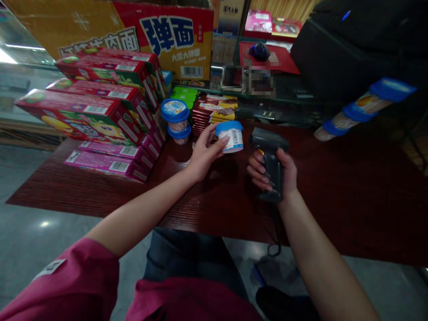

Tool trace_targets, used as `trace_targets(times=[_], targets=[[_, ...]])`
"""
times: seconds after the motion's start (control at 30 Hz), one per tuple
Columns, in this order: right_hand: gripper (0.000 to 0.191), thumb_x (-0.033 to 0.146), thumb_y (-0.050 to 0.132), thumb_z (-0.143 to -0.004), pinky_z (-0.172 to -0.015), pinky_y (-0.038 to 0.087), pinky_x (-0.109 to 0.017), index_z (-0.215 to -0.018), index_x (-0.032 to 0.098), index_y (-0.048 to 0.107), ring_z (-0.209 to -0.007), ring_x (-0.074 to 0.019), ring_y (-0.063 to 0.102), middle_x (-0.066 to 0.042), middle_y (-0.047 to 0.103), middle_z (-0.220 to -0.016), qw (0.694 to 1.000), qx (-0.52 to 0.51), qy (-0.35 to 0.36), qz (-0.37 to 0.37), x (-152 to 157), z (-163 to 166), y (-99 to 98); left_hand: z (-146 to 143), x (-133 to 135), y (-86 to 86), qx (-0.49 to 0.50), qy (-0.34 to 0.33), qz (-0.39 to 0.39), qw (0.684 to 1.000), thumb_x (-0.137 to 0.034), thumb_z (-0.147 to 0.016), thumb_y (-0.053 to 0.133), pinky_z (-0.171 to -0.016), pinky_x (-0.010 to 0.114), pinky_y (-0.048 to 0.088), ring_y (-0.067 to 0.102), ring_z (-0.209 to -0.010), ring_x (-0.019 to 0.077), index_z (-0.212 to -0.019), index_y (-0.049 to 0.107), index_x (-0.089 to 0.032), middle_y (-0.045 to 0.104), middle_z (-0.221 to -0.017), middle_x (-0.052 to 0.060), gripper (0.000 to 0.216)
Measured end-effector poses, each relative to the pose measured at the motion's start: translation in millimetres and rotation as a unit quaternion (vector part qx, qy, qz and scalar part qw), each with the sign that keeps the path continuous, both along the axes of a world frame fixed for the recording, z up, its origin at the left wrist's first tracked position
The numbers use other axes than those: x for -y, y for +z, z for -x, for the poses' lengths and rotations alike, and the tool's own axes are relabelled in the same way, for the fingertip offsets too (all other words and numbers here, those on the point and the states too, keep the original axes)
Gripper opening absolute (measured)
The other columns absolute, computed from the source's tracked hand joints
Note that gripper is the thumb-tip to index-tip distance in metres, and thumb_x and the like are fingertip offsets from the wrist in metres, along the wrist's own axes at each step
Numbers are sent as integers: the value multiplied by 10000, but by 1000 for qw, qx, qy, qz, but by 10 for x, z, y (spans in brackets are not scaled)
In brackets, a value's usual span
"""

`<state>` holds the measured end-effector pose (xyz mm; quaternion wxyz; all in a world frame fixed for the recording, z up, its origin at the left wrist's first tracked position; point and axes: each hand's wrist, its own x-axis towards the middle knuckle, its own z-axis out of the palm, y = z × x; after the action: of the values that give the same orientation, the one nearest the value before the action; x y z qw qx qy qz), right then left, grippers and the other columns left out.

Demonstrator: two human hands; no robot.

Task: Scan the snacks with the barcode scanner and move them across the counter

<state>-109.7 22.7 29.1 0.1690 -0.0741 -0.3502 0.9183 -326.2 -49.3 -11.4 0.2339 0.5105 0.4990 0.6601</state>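
My left hand [209,148] grips a small plastic tub with a blue lid [231,137], its barcode turned to the right. Facing that tub is a black handheld barcode scanner [272,162], with the fingers of my right hand [287,171] wrapped round its handle. A gap lies between the scanner's head and the tub. Just left of my left hand, two similar blue-lidded tubs [174,111] stand stacked. Another stack of such tubs [359,109] rises at the right of the table.
Red boxes [96,104] are piled on pink boxes [110,159] at the left. Wrapped snack packs [214,109] and green packs [183,94] sit behind my left hand. A big noodle carton [177,40], a mouse [259,51] and a dark monitor [361,44] are at the back. The scanner's cord [276,240] hangs over the table edge.
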Motion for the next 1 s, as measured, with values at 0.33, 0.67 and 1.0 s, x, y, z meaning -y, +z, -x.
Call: trace_targets(times=[0.33,0.67,1.0], targets=[[366,551,712,-925,-313,357,-161,-920,227,541,-501,-95,373,31,521,-719,998,-7,64,-15,8,14,-16,76,-14,25,-36,54,-4,998,-622,-983,659,-1139,358,555,652,-1352,250,-1413,511,-279,633,-1462,82,569],[388,567,679,-958,-310,340,-158,-923,190,595,-506,-87,337,30,515,-721,997,-35,53,-46,-12,3,-49,101,-63,26,24,43,-60,997,-535,-857,829,-1064,381,584,696,-1209,246,-1261,616,-245,702,-1283,73,541],[370,550,657,-952,-299,325,-149,-937,192,569,-501,-85,353,32,520,-731,998,11,-17,-61,-272,-357,-179,67,60,102,33,14,1,999,-425,-776,910,-1096,440,577,714,-1187,248,-1230,647,-213,723,-1266,77,565]])
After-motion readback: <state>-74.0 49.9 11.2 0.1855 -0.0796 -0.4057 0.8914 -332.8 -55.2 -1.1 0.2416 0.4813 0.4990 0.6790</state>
